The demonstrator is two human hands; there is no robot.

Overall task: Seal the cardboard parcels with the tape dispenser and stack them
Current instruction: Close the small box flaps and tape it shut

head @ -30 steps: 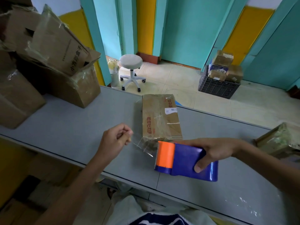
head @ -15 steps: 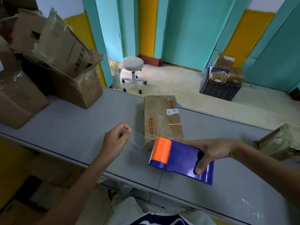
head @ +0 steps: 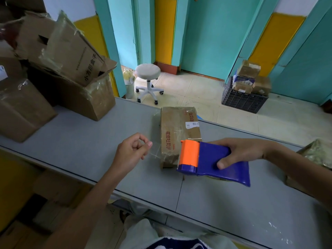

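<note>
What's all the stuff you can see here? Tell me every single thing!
parcel: one, brown, middle of the table
tape dispenser: one, blue and orange, at the parcel's near end, in the right hand
clear tape: one strip, see-through, from the parcel to the left hand
table: one, grey, across the view
cardboard boxes: several, brown, piled at the table's left
wrapped parcel: one, brownish, right edge
stool: one, white, on the floor behind
crate: one, black, on the floor, holding small boxes
left hand: pinches the clear tape
right hand: grips the tape dispenser
</note>
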